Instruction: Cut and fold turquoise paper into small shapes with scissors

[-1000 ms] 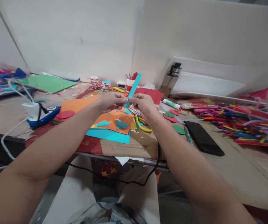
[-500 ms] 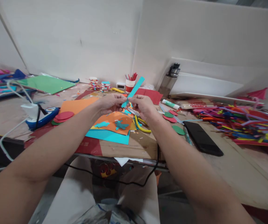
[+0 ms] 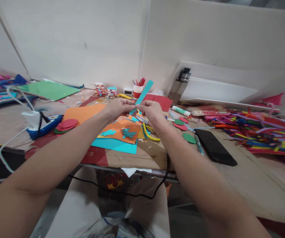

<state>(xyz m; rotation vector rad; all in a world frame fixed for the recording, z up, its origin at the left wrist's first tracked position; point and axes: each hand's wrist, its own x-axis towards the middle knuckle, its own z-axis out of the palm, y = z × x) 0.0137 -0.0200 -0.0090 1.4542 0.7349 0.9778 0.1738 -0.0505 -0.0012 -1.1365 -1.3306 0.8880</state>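
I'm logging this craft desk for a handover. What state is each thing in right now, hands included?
teal paper strip: held in the air, slanting up to the right
left hand: pinched shut on the strip's lower end
right hand: pinched shut on the same end
scissors: lying flat, not held
phone: lying flat, dark
glue stick: on its side
bottle: upright, lid on
red cup: upright, sticks inside

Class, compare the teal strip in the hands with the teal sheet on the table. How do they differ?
The teal strip is narrow; the teal sheet is broad. The strip, pinched by left hand and right hand, slants upward; the sheet lies flat under orange paper. Both are teal.
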